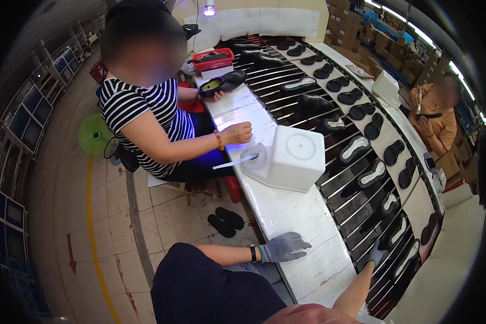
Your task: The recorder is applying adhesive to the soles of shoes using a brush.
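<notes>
My left hand [284, 247], in a grey glove, lies on the white worktable [313, 270] with its fingers spread and nothing in them. Over the roller conveyor on the right reaches my right hand [373, 255], gloved the same way. Its fingertips meet the near end of a black shoe [397, 231] that has a pale strip along its upturned underside. That shoe partly hides the fingers, so I cannot tell whether they grip it. Beside it, closer to the conveyor's outer side, lies another black shoe piece with a pale strip [407, 259].
Black soles [406, 173] line the belt beyond the rollers [356, 218]. A white plastic tub [297, 156] stands on the table by a clear cup with a brush [236, 161]. Across from me, a seated co-worker holds a black shoe [223, 83]; another person [436, 116] works at the far side.
</notes>
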{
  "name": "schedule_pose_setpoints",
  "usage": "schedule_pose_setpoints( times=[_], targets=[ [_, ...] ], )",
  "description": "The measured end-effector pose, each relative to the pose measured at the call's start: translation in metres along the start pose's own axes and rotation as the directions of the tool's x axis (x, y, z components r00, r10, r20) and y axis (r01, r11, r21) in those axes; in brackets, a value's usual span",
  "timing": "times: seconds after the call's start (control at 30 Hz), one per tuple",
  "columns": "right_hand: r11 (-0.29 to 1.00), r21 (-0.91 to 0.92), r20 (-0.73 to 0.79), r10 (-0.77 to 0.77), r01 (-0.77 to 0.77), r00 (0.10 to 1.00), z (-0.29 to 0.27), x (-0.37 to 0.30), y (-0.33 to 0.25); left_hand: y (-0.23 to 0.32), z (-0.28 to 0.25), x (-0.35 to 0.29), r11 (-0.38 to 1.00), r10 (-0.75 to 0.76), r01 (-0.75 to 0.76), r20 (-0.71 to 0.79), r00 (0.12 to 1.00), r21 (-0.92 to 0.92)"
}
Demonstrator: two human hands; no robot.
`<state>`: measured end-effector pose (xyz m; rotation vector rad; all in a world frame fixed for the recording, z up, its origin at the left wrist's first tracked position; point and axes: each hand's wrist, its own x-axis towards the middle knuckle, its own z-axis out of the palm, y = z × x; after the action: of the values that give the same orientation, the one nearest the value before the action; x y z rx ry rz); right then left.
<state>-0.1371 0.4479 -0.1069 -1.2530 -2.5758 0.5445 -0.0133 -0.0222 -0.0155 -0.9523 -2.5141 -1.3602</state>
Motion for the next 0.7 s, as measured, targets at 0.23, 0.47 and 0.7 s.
schedule_pose_setpoints(
  times=[0.23, 0.47, 0.7],
  targets=[
    [0.904, 0.396, -0.001, -0.177, 0.163, 0.984, -0.010, -0.014, 0.025, -0.001, 0.001, -0.003, 0.999, 0.012, -0.012, 0.000, 1.000, -0.029],
    [0.692, 0.595, -0.295, -0.286, 0.409, 0.912, -0.100, -0.194, -0.080, 0.013, 0.001, 0.013, 0.988, 0.015, -0.068, 0.347, 0.938, 0.141],
    [0.484, 0.578, -0.208, -0.692, 0.658, 0.692, -0.106, -0.323, -0.100, 0.017, 0.081, 0.044, 0.956, 0.211, -0.260, 0.299, 0.931, 0.134]
  ],
)
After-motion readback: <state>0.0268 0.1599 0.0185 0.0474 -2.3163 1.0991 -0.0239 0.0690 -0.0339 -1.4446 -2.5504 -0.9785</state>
